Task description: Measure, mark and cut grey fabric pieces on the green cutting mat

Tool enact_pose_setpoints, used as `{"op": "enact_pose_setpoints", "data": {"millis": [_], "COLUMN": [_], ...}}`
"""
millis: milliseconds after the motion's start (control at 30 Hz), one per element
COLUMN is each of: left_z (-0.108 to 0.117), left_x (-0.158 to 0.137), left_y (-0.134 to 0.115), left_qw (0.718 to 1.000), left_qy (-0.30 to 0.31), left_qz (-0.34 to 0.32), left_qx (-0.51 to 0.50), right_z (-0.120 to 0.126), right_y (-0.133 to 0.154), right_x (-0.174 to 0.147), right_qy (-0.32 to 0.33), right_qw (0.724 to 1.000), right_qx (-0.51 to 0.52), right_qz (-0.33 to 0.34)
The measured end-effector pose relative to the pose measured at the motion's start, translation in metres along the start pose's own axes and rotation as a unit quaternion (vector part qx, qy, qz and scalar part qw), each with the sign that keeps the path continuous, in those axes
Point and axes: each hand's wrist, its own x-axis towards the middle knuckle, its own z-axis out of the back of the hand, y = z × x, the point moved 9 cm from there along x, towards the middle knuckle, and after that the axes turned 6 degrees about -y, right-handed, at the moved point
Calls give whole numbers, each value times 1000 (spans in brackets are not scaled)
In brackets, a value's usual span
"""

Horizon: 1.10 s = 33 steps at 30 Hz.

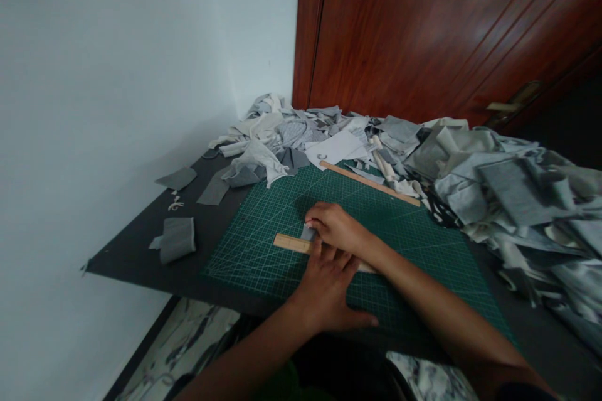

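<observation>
My left hand [327, 288] lies with its fingers spread on a wooden ruler [290, 242], pressing it onto a green cutting mat [263, 219]. Just beyond it, my right hand [335, 225] is closed in a pinch, its wrist crossing over the ruler. What its fingertips hold is too small and hidden to name. A small grey fabric piece [307, 233] shows between the fingertips and the ruler's far edge. Part of this piece is covered by my hands.
Heaped fabric scraps [263, 131] line the back, with a bigger grey pile [512, 194] at the right. A second wooden ruler [371, 183] and a white paper sheet [338, 146] lie toward the back. A folded grey cloth [177, 239] rests on the dark table [136, 250], left of the mat.
</observation>
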Motion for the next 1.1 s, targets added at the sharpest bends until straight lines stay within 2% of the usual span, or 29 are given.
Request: {"op": "enact_pose_setpoints", "data": {"millis": [133,267,567,767,967,1100], "left_z": [0,-1,-1,-1,-5,-5], "left_x": [0,0,0,-1,-2,-2], "left_y": [0,1,1,1,3,4], "left_qw": [1000,1000,1000,1000,1000,1000], "left_qy": [2,1,-3,-2,5,4], "left_qz": [-1,-4,0,-3,11,18], "left_qx": [7,21,19,14,10,-8], "right_z": [4,10,3,13,8,7], "right_y": [-5,-6,1,3,25,28], "right_x": [1,2,0,2,-2,-5], "right_qy": [-25,-40,-5,-23,61,55], "right_qw": [999,999,1000,1000,997,998], "right_qx": [-29,-12,0,-16,32,4], "right_qz": [-17,-14,-2,-14,34,33]}}
